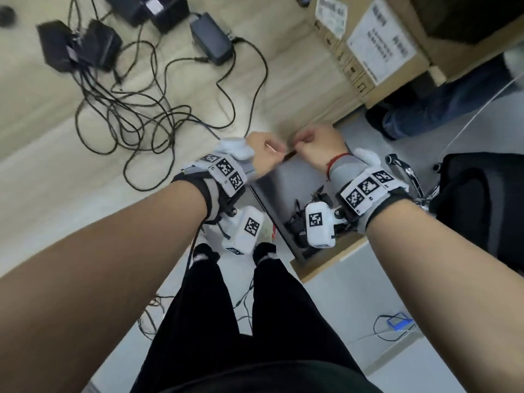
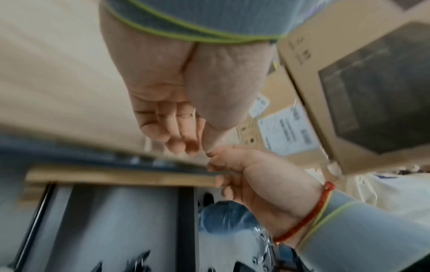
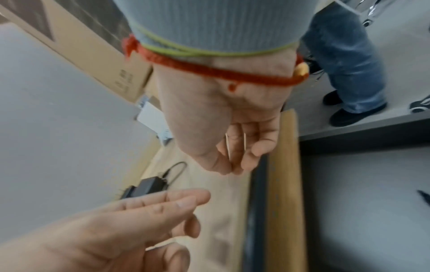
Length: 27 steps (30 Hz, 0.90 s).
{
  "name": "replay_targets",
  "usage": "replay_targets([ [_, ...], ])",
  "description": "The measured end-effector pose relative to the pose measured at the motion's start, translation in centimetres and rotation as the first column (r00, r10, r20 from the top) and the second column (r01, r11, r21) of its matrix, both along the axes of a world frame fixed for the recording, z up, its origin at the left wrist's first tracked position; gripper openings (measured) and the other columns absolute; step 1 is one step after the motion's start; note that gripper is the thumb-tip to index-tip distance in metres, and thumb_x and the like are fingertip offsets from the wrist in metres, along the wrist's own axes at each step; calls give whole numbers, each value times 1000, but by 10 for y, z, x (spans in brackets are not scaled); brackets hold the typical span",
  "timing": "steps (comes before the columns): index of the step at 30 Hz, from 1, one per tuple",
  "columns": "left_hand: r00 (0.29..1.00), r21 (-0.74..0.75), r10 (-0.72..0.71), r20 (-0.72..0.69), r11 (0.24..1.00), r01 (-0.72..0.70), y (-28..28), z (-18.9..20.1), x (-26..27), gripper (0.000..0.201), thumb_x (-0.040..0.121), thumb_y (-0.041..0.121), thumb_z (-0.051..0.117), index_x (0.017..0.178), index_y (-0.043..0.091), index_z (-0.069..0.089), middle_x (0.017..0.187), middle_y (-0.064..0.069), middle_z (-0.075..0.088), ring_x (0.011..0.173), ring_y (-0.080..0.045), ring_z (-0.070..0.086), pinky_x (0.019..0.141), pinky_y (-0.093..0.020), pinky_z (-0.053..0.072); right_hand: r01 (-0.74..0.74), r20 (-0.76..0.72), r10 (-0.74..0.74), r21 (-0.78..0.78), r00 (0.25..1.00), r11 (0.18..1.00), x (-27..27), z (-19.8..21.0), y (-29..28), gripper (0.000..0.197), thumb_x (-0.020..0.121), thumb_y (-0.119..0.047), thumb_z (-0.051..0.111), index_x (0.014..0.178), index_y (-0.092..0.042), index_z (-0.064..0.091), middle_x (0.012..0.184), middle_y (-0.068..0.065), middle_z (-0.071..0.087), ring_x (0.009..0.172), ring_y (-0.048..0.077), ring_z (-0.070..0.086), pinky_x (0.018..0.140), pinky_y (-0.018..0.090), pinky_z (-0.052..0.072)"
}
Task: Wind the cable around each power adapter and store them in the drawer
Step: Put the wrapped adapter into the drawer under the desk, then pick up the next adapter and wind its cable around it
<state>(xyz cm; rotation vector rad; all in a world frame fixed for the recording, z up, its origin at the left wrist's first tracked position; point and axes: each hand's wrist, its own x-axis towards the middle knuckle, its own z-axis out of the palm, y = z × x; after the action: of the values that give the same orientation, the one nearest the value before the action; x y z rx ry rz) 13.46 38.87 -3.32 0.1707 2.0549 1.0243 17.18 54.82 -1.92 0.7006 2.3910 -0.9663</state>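
Observation:
Several black power adapters lie on the light table: a large adapter (image 1: 211,38) and a pair of adapters (image 1: 79,46) at the back left, with loose tangled cables (image 1: 136,117) spread in front. Under the table edge an open drawer (image 1: 286,191) holds wound adapters (image 1: 296,225). Both hands meet at the table edge above the drawer. My right hand (image 1: 306,143) (image 3: 235,162) has curled fingers with a thin pale band (image 3: 227,145) across them. Beside it, my left hand (image 1: 266,148) (image 3: 177,206) has fairly straight fingers, and its thumb tip (image 2: 209,147) touches the right fingers. One adapter (image 3: 149,185) lies beyond the hands.
Cardboard boxes (image 1: 391,43) stand on the table at the back right. Another person's legs in jeans (image 1: 442,109) are by the table's right end. A black chair (image 1: 482,199) sits right of the drawer. Cables and a blue object (image 1: 399,321) lie on the floor.

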Motion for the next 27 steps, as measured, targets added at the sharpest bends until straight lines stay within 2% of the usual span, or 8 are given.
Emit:
replay_targets([
  [4, 988, -87, 143, -61, 985, -148, -51, 30, -38, 3, 78, 32, 68, 78, 32, 65, 59, 10, 57, 59, -16, 54, 64, -38, 51, 10, -83, -12, -19, 996, 1000, -46, 30, -41, 18, 87, -16, 58, 95, -7, 71, 94, 14, 72, 91, 30, 66, 78, 28, 48],
  [9, 944, -203, 269, -190, 930, -306, -122, 36, -72, 15, 65, 49, 63, 76, 39, 62, 68, 13, 62, 64, -15, 62, 71, -39, 58, -75, -105, 73, -18, 992, 997, -91, 45, -88, 15, 85, -15, 59, 94, -17, 70, 72, -8, 56, 79, 17, 56, 72, 24, 43],
  [12, 921, -279, 305, -243, 887, -368, -170, 32, -93, 24, 65, 54, 65, 83, 40, 61, 84, 11, 63, 73, -16, 65, 74, -41, 58, -144, -136, 139, -30, 981, 989, -122, 52, -125, 19, 86, -14, 59, 101, -20, 69, 87, -6, 59, 84, 14, 54, 77, 22, 43],
  [15, 913, -366, 293, -284, 847, -386, -203, 32, -110, 40, 67, 52, 70, 104, 38, 63, 102, 3, 63, 81, -18, 63, 76, -37, 57, -224, -159, 223, 12, 962, 975, -150, 43, -159, 23, 86, -18, 59, 107, -23, 67, 106, -3, 62, 97, 17, 56, 82, 23, 40],
  [18, 947, -431, 220, -236, 849, -305, -229, 22, -120, 52, 77, 46, 72, 125, 31, 60, 115, -4, 61, 85, -19, 61, 75, -34, 54, -190, -164, 207, 111, 965, 975, -182, 27, -177, 37, 84, -22, 62, 121, -25, 61, 131, 5, 47, 118, 24, 51, 94, 25, 38],
  [21, 964, -422, 180, -196, 872, -248, -240, 11, -121, 61, 78, 42, 71, 135, 27, 55, 133, -8, 59, 98, -22, 63, 81, -36, 54, -114, -103, 146, 261, 984, 958, -206, 13, -176, 55, 82, -25, 62, 135, -26, 48, 143, 10, 35, 132, 32, 35, 112, 38, 32],
  [23, 960, -384, 218, -174, 883, -270, -246, 5, -123, 63, 76, 38, 73, 135, 23, 55, 130, -8, 62, 100, -21, 63, 89, -41, 55, -89, -43, 109, 334, 993, 938, -219, 5, -176, 61, 82, -22, 58, 140, -25, 40, 149, 12, 27, 135, 37, 28, 114, 44, 28],
  [27, 958, -359, 242, -154, 889, -283, -250, -5, -124, 61, 77, 36, 74, 133, 22, 54, 122, -4, 63, 94, -18, 63, 87, -43, 56, -114, 63, 96, 401, 993, 909, -228, -4, -169, 65, 85, -17, 55, 145, -27, 31, 155, 12, 20, 137, 42, 26, 111, 50, 25],
])
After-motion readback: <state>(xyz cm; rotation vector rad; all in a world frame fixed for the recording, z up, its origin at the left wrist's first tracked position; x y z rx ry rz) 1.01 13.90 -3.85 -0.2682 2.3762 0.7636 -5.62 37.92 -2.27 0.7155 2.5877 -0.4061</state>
